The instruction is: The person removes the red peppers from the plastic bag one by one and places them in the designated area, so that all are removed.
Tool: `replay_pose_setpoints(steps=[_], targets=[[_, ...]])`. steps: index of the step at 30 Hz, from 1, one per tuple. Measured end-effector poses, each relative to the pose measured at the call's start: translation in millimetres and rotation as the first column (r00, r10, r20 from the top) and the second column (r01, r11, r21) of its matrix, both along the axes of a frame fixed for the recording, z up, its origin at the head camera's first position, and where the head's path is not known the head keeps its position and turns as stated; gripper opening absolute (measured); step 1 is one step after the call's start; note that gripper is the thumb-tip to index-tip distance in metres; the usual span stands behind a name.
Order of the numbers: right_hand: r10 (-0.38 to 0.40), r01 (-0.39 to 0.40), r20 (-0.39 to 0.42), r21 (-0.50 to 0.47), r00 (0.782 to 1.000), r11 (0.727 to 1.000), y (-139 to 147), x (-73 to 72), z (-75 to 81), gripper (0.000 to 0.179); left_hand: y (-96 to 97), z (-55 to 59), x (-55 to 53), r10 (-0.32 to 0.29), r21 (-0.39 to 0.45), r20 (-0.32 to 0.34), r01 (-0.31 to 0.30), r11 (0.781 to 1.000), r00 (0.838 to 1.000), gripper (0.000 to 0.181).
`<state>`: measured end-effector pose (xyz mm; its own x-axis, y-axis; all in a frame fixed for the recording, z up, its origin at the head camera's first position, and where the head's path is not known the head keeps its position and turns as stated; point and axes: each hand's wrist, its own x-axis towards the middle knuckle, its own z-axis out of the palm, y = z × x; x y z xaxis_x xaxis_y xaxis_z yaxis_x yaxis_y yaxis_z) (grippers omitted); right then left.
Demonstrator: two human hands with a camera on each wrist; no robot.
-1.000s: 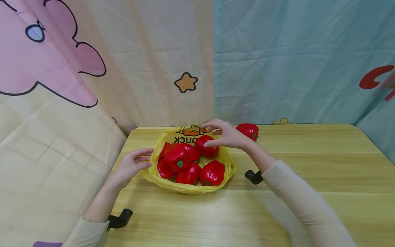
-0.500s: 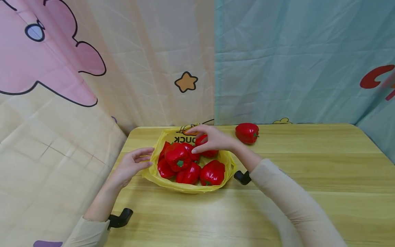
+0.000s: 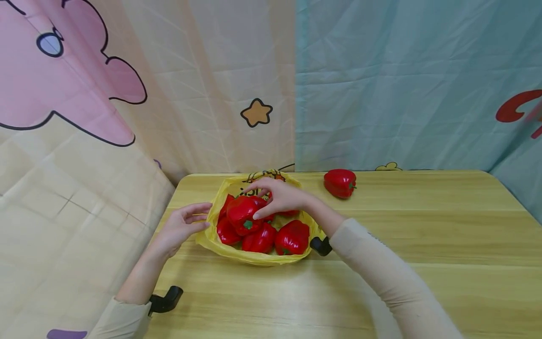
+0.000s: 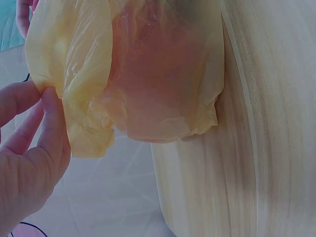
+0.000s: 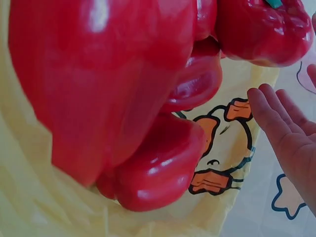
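One wooden table [image 3: 423, 235] fronts printed curtains [image 3: 381, 84] on my feed; left hand [image 3: 178, 228] pinches the yellow bag [image 3: 254, 258], right hand [image 3: 277, 195], fingers parted, hangs over red peppers [image 3: 242, 213].

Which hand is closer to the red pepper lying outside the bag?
Right. The right hand is over the yellow bag, left of the loose pepper and nearer the person; the left hand pinches the bag's left edge, farther off across the bag.

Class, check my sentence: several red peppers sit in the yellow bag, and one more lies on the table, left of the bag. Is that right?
Not quite: the head view shows the lone pepper on the table to the right of the yellow bag.
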<state>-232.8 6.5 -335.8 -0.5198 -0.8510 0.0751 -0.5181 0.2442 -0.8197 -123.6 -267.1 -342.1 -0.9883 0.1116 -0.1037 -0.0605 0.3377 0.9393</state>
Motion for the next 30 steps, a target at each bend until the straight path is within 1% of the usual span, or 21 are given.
replay_pose_setpoints(steps=[5,11,12,14,16,19,22,30], targets=[[-0.003,0.002,0.038,0.023,0.999,1.0,-6.3,2.3,-5.0,0.061,-0.9,-0.6,0.3,0.007,0.001,0.005,-0.007,1.0,1.0,0.049],[-0.019,0.018,0.046,0.025,0.999,1.0,-8.9,2.5,-9.8,0.059,-1.7,-2.0,0.2,0.0,0.002,0.006,0.0,1.0,1.0,0.049],[-0.019,0.018,0.055,0.023,0.998,1.0,-9.2,2.0,-10.8,0.058,-1.9,-2.3,0.1,-0.001,0.003,0.004,0.001,1.0,1.0,0.049],[-0.018,0.017,0.099,0.018,0.995,1.0,-9.8,1.0,-12.7,0.059,-2.1,-2.8,-0.1,-0.002,0.005,0.001,0.002,1.0,1.0,0.049],[-0.018,0.015,0.153,0.019,0.988,1.0,-10.7,-0.1,-14.9,0.06,-2.4,-3.2,-0.3,-0.002,0.005,-0.002,0.002,1.0,1.0,0.049],[-0.009,0.006,0.241,0.012,0.971,1.0,-12.4,-1.3,-18.4,0.061,-2.8,-3.5,-0.5,0.001,0.004,-0.002,-0.001,1.0,1.0,0.049],[0.007,-0.005,0.302,-0.008,0.953,1.0,-14.5,-1.4,-21.4,0.061,-3.1,-3.8,-0.6,0.003,0.005,-0.001,-0.003,1.0,1.0,0.049],[0.052,-0.031,0.363,-0.064,0.93,0.997,-20.6,-0.6,-26.4,0.063,-3.5,-3.7,-0.5,0.002,0.006,0.004,-0.002,1.0,1.0,0.05]])
